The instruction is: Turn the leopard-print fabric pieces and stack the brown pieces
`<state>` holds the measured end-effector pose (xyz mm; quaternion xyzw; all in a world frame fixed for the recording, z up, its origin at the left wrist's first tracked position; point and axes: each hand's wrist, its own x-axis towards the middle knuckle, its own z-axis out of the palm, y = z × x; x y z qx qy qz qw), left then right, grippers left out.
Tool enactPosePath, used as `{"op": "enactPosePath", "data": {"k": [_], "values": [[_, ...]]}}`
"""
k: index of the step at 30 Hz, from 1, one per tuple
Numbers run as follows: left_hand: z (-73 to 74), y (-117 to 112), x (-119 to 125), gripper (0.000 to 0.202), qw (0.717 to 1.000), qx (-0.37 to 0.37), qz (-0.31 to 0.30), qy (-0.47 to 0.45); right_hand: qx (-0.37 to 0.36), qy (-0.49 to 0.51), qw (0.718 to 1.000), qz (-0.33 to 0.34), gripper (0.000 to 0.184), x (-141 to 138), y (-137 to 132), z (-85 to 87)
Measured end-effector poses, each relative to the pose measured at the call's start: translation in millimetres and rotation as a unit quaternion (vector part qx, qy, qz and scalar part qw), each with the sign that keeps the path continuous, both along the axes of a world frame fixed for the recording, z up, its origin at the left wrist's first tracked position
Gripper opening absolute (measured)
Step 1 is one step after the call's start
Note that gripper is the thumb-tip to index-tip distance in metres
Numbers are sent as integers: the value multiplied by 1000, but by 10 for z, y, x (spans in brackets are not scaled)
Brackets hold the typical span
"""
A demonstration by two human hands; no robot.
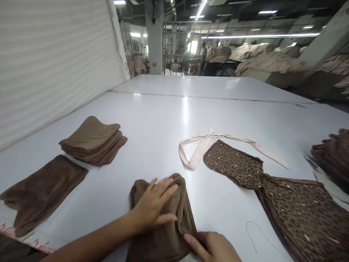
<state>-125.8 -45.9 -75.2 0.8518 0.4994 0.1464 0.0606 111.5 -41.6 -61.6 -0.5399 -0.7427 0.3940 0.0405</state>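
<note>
A brown fabric piece lies bunched on the white table just in front of me. My left hand lies flat on top of it with its fingers stretched out and spread. My right hand is at the lower edge of the view, its fingers curled and pinching the lower right edge of the same brown piece.
A neat stack of brown cut pieces sits at left, with a darker brown stack nearer me. A cream fabric strip and leopard-print fabric lie at right. More dark brown pieces are at far right.
</note>
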Motion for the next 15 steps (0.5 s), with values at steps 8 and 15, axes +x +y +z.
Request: {"op": "enactPosePath", "data": {"k": [8, 15], "values": [[-307, 14, -401, 81, 992, -58, -97, 54, 251, -178, 933, -186, 49, 571, 1309, -57], [-354, 165, -1197, 81, 994, -44, -60, 80, 295, -178, 934, -92, 43, 138, 1041, -455]]}}
